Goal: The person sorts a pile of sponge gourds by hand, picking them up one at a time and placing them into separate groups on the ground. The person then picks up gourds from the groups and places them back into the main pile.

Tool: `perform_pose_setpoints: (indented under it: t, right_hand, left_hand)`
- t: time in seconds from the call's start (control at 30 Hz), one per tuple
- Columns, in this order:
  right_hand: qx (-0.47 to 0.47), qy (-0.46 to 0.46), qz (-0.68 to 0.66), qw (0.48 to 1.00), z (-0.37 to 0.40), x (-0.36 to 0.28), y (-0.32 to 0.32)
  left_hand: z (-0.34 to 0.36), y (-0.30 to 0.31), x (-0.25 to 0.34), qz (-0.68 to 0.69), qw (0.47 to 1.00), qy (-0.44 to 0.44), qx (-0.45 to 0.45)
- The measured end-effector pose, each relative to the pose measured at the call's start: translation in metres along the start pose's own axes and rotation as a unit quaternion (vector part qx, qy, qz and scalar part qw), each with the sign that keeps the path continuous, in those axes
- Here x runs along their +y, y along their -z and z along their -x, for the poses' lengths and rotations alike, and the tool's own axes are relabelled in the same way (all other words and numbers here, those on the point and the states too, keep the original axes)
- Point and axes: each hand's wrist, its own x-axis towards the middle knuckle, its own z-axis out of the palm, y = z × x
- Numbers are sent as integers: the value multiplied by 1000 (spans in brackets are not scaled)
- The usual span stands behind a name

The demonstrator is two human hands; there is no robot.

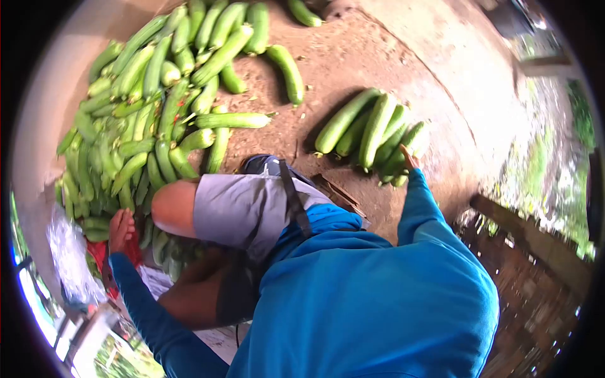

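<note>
At the lower left, my left hand [121, 230] has its fingers curled together with nothing seen in them, beside a big heap of long green gourds [135, 148] and above a red cloth [132, 251]. My right hand [411, 159] is at the right edge of a smaller group of green gourds [378, 129], touching or very near them. A finger or thumb of it is stretched out, and the other fingers are partly hidden. Several single gourds [288, 72] lie between the heap and the group.
My bent knee [174, 206] touches the heap's edge. Clear plastic [72, 258] lies at the left. Under the gourds is a brown floor [346, 57]. A flat brown piece [340, 195] lies near my lap. A wooden beam [535, 239] runs along the right.
</note>
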Motion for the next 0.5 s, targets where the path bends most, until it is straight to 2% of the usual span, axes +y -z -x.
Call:
perform_pose_setpoints:
  t: [0.03,0.07,0.1,0.13,0.17,0.23,0.27,0.3,0.33,0.37,0.4,0.47,0.5]
  right_hand:
    - [-43,45,-81,995,-38,32,3]
    - [-94,82,-165,978,-77,68,6]
    - [-94,70,-213,970,-65,61,7]
    - [-74,70,-261,960,-49,62,7]
    - [-52,81,-316,944,-38,66,10]
    - [-5,134,-408,903,-25,66,20]
    - [-114,-29,-509,853,-26,55,31]
    - [-114,-42,-426,897,-27,49,31]
    - [-63,-71,-335,937,15,19,25]
    - [-54,-109,-282,952,13,17,28]
    - [-94,-97,-217,967,16,19,35]
    - [-79,-167,-238,953,41,-13,26]
    - [-56,-182,-208,959,49,-21,26]
  left_hand:
    - [5,6,0,44,999,17,-13]
    - [14,3,0,83,996,-12,4]
    - [22,-3,-1,121,992,-36,26]
    - [26,2,-2,107,993,-58,0]
    - [27,7,-3,45,996,-83,-3]
    - [25,10,-16,5,995,-100,27]
    - [23,14,-22,-18,993,-111,32]
    - [21,16,-26,-30,994,-96,38]
    - [18,15,-32,-41,995,-82,40]
    - [15,12,-38,-31,996,-69,49]
    - [10,9,-43,-29,994,-89,51]
    - [-8,4,-64,-16,993,-101,64]
    - [-22,2,-78,-67,988,-124,65]
